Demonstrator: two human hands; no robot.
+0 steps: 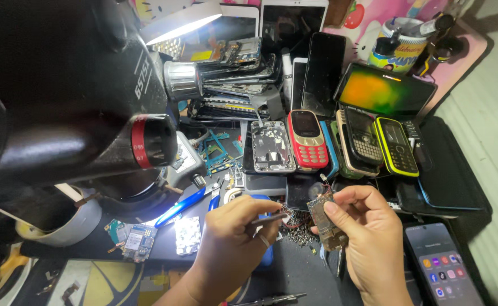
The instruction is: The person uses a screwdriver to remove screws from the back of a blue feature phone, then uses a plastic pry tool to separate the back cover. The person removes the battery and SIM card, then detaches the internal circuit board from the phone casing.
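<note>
While the right hand is pinching an upright circuit board, the left hand is gripping tweezers pointing rightward at it.

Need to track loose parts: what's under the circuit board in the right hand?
Under the circuit board held by the right hand lies a pile of small screws on the dark mat. The hand covers whatever lies farther right.
</note>
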